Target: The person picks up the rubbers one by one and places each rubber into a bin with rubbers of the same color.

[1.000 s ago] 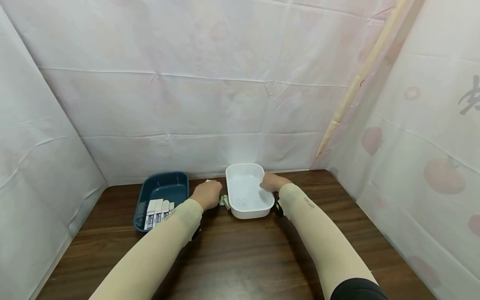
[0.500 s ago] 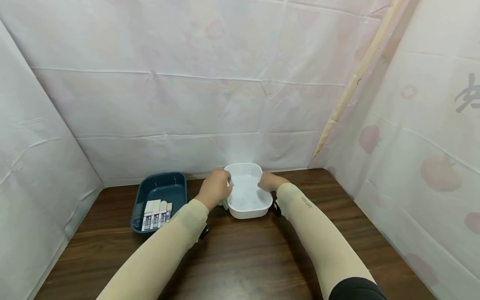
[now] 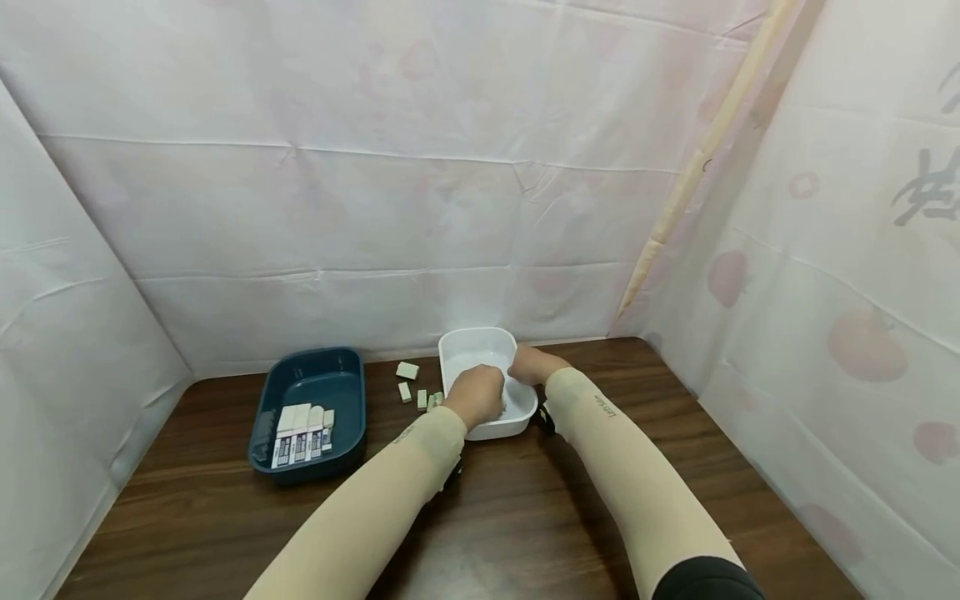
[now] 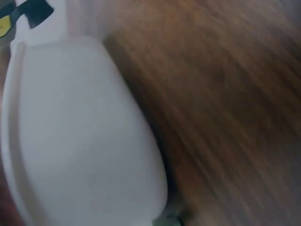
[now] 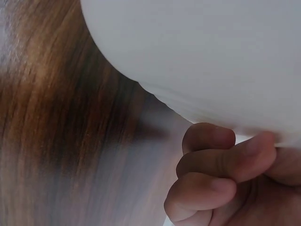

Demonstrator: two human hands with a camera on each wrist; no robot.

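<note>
The head camera is looking forward and down from above at the white tub [image 3: 480, 354]. Both wrist cameras are sitting very close against it [image 4: 80, 141] [image 5: 211, 52]; the left view is seemingly motion-blurred.

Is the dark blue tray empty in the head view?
No: the dark blue tray holds a row of small white blocks at its near end.

Both forearms wear snug beige sleeves [image 3: 390, 500] down to the wrists — the right one bears small dark lettering [image 3: 602, 406], a black cuff [image 3: 705, 579] shows above it — and both hands are bare.
</note>
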